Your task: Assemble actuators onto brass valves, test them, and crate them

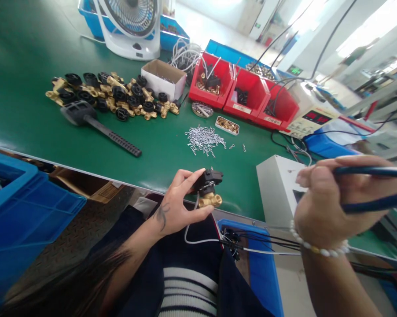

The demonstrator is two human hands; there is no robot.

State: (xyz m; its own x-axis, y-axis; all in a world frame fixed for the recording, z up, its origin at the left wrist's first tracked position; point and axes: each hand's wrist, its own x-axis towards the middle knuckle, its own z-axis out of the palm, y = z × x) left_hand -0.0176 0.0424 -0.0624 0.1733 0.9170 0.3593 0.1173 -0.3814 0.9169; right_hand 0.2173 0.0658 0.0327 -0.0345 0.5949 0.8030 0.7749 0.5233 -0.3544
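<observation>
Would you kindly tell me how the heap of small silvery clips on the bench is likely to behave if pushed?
The clips would probably scatter, since they lie loose, with two apart on the right. They may snag on one another, as their bent shapes overlap. Each is likely light, being thin wire.

left fingers [193, 178] grip low; right fingers [357, 161] curl higher.
</observation>
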